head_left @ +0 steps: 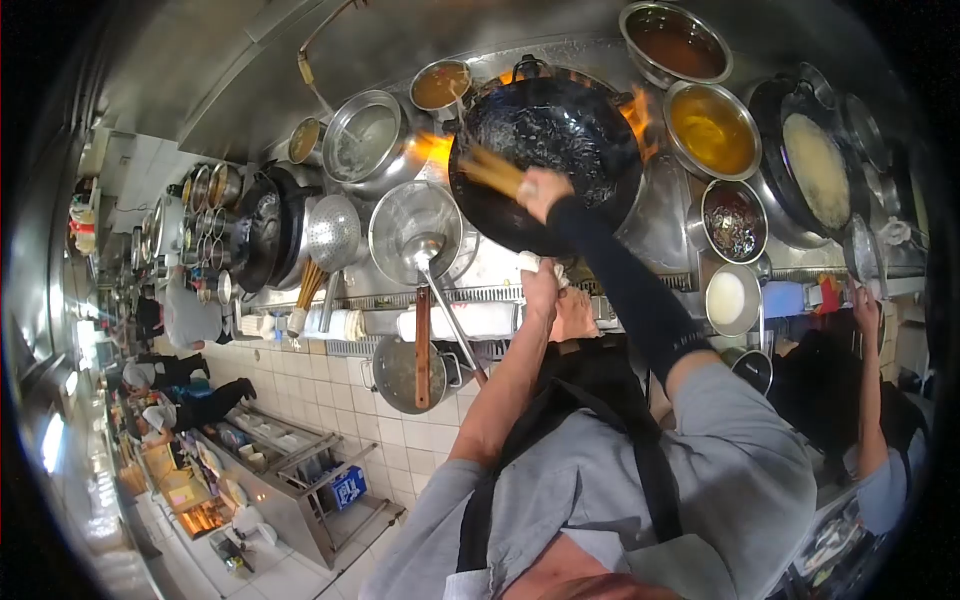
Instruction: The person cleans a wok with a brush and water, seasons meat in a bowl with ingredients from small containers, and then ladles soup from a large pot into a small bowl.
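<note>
Gripping a bamboo brush [490, 170], the right hand [545, 190] reaches in a black sleeve over the black wok [560, 125], its fingers clenched around the brush, whose bristles rest against the wok's inner wall on the left side. The wok sits in the upper centre of the frame, tilted toward the person, with flames [432, 150] licking out at its left and right edges. Just below it, the left hand [542, 292] has its fingers closed on a white cloth [530, 263] at the wok's near rim. Left of that hand, a ladle [425, 250] lies in a steel bowl [400, 215] on the steel surface [665, 215]. To the right of the wok stand bowls of orange liquid [712, 130], dark red paste [733, 222] and something white [727, 298]. At the far right, another person's hand [865, 305] reaches up to the surface's edge.
</note>
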A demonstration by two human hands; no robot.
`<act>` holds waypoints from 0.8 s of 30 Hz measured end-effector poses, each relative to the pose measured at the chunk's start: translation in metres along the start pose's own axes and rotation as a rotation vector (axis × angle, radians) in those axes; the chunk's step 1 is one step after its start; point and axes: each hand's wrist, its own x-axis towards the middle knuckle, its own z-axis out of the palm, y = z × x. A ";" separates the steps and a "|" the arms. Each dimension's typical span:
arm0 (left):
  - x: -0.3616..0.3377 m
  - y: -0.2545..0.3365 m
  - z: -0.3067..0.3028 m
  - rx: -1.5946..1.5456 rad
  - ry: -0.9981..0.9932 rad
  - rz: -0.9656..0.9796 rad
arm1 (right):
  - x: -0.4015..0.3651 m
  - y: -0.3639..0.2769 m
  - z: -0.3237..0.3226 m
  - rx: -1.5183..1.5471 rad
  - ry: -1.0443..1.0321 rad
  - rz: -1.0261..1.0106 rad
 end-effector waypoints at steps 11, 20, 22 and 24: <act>-0.006 0.015 0.004 -0.037 -0.019 0.042 | 0.036 -0.003 -0.003 0.065 0.191 0.020; -0.005 0.015 0.002 -0.013 -0.010 0.069 | -0.054 -0.034 -0.068 -0.246 -0.133 0.022; -0.003 0.011 0.000 -0.013 -0.019 0.072 | 0.022 -0.022 -0.041 -0.252 -0.083 0.027; -0.003 0.008 0.000 -0.021 -0.023 0.071 | 0.034 -0.024 -0.015 -0.123 0.144 0.124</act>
